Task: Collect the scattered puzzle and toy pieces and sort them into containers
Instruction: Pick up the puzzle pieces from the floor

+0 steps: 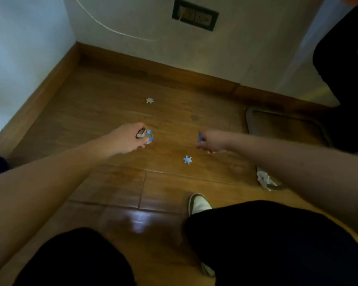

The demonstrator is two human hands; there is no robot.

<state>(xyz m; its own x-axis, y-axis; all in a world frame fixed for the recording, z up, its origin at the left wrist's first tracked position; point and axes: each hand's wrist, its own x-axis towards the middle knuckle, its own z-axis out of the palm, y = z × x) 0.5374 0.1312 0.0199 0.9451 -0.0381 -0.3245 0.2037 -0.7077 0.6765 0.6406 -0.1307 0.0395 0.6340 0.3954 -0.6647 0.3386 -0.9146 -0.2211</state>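
Both my hands over the wooden floor (116, 188), each gripping puzzle pieces.

My left hand (125, 139) curls round a small stack of pieces (146, 136); my right hand (212, 141) pinches a dark blue piece (200, 137). A light blue piece (187, 159) lies at 7 o'clock from my right hand, a pale piece (149, 100) at 12 o'clock from my left. A dark tray (248, 122) at 3 o'clock; contents unclear.
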